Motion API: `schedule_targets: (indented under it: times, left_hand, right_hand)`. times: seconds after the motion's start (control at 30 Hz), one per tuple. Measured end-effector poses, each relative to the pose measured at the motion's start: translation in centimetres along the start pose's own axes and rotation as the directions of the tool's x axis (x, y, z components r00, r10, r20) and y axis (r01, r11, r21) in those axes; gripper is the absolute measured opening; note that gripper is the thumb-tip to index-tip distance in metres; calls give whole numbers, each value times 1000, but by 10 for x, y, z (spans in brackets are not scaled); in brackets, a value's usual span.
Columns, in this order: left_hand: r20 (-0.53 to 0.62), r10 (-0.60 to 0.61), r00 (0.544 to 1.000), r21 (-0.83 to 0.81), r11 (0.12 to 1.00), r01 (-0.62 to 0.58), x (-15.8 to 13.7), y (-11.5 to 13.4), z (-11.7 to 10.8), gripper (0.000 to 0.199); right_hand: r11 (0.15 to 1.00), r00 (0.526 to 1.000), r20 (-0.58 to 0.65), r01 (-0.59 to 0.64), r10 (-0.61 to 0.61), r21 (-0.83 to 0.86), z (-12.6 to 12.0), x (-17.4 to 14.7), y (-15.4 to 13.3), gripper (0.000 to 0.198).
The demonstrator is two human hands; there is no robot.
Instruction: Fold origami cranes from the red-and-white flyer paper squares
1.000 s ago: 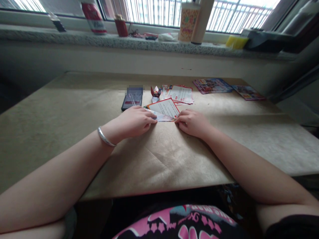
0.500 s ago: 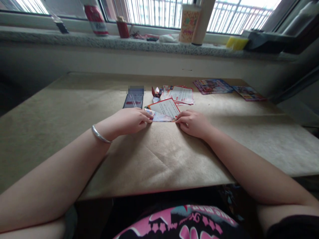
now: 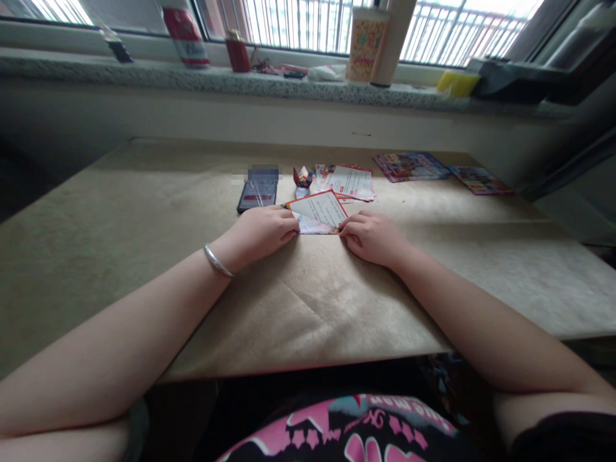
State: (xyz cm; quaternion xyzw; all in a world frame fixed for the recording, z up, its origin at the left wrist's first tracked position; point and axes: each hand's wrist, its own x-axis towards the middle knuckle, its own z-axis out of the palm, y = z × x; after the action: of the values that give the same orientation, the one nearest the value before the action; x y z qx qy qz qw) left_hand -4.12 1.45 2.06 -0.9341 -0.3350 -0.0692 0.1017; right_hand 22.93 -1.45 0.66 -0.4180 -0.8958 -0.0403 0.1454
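Note:
A sheet of printed paper point(image 3: 315, 208) with a red border lies on the table, its near edge folded over into a strip. My left hand point(image 3: 267, 232), with a silver bangle at the wrist, is closed on the left end of the fold. At the right end of that fold, the fingers of my right hand point(image 3: 368, 235) pinch the paper's corner. Behind the sheet stands a small folded paper figure point(image 3: 303, 179). A dark phone point(image 3: 258, 191) lies just beyond my left hand.
Several loose printed sheets point(image 3: 350, 181) lie behind the folded one. Farther right are a stack of colourful cards point(image 3: 414, 166) and another small pile point(image 3: 480, 180). A patterned cup point(image 3: 366, 45), a red can point(image 3: 185, 35) and a yellow item point(image 3: 457, 83) stand on the windowsill.
My left hand has slid a little to the right along the fold and covers more of the paper's left end. The phone's near edge shows more. My right hand has hardly moved.

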Motion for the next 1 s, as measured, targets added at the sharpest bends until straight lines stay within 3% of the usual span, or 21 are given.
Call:
schedule_targets:
  times: [0.17,0.3,0.43,0.57,0.8,1.0]
  left_hand:
    - [-21,45,999,51,998,-44,1,1,3,26]
    - [-95,-48,994,48,997,53,7,5,12,20]
    - [-219,-53,974,-41,998,45,15,9,21,13]
    - [-321,-60,945,-176,984,3,17,18,21,10]
    - [-325,-98,941,-338,941,-18,15,34,14,8]
    - [-339,-72,938,-338,940,-50,19,43,14,12]
  right_hand:
    - [1000,1000,16,-3,3,-20,0,0,0,20]
    - [999,998,-51,-44,45,27,4,0,0,20]
    - [985,975,-171,-124,143,116,7,2,-6,17]
    - [972,956,-216,-165,199,170,8,6,-16,13]
    - [940,940,-192,-231,283,252,6,9,-31,9]
    - [933,944,-176,-223,279,284,10,10,-31,5]
